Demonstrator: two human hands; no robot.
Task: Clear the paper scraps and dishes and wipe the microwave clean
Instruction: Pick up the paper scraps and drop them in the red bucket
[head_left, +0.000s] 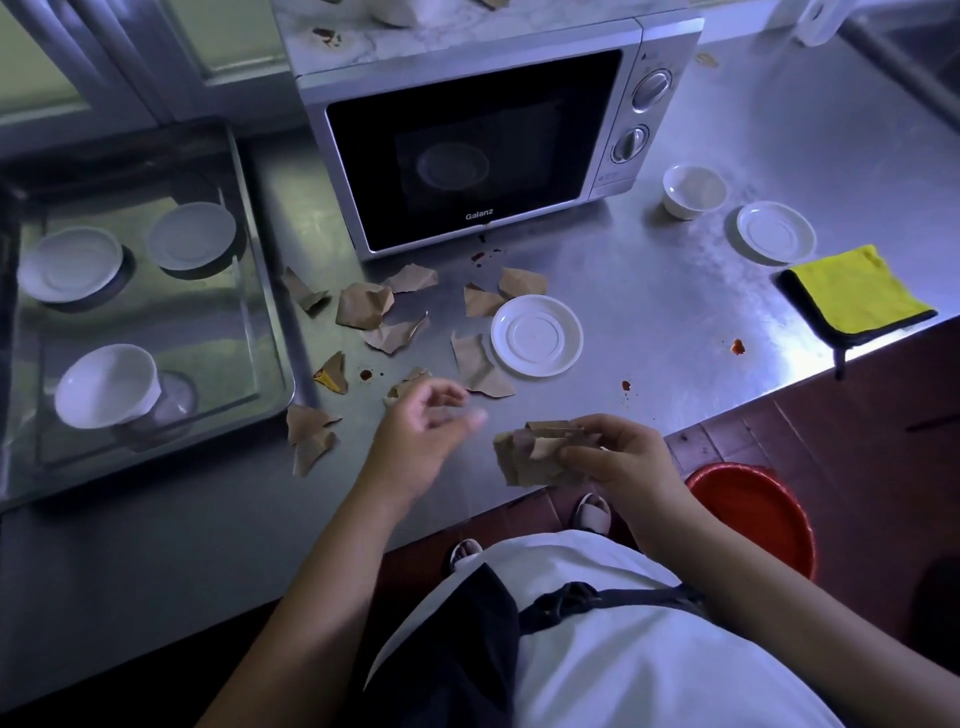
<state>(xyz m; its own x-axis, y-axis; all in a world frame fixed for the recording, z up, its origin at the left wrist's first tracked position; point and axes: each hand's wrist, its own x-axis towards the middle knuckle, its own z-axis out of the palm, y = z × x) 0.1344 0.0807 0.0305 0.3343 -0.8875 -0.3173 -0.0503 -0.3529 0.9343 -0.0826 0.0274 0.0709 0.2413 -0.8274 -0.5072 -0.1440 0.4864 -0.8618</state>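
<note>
Steel counter (649, 291): right hand (618, 457) clamps scraps (535, 457); left hand (421, 431), seemingly loose-fingered, just beside

Count, steel counter: 1 silver Galanz microwave (467, 140).

White ceramic saucers on counter: 2 (536, 335) (776, 232).

White ceramic cup on counter: 1 (693, 190).

Steel tray (270, 291) at left: 2 white plates (70, 263) (191, 235), 1 white bowl (106, 385).

Torn brown paper scraps loose on counter: roughly 11 (363, 306); exact number unclear where they overlap.

Yellow cloth with black edge: 1 (857, 291).

Red plastic bucket on floor: 1 (753, 514).
</note>
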